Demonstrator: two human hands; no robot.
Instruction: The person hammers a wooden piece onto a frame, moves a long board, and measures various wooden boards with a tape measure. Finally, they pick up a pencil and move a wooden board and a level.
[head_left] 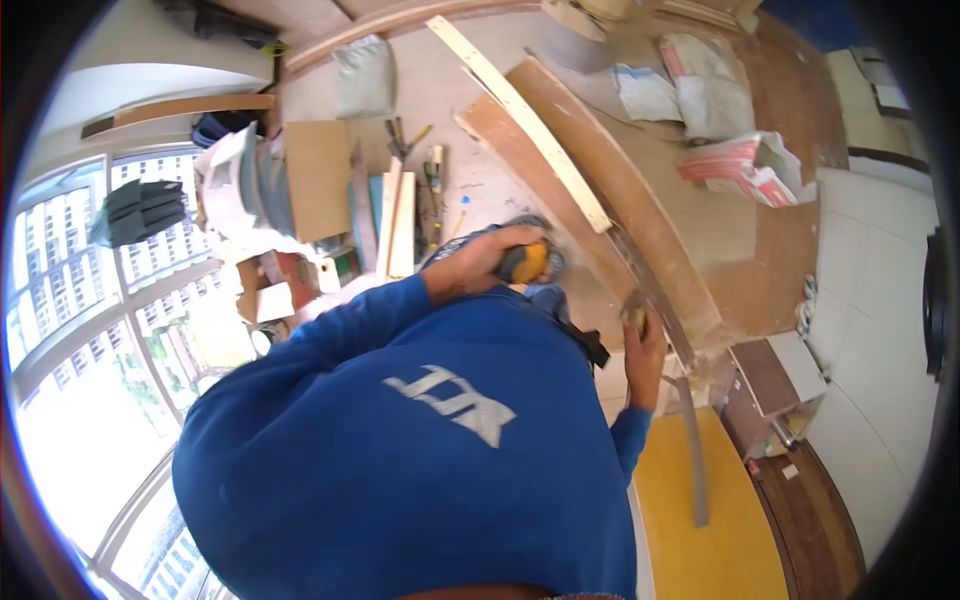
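My left hand (487, 262) is closed around a rounded yellow-and-black tool (524, 262), held in front of my blue sweatshirt (400, 420). Its exact kind does not show clearly. To the right, my right hand (643, 352) has its fingers curled at a small greyish piece (634, 308), too blurred to name. That hand is beside the near end of a narrow dark strip (655, 290), which runs along the wide brown boards (620, 170). A pale wooden batten (520, 120) lies across these boards.
Hand tools (405, 140) and wood offcuts (398, 225) lie on the floor at left, near a cardboard sheet (318, 180). Sacks (708, 85) and an opened red-and-white bag (750, 170) are at right. A yellow board (715, 500) bears a grey strip (692, 450). Windows (80, 300) line the left.
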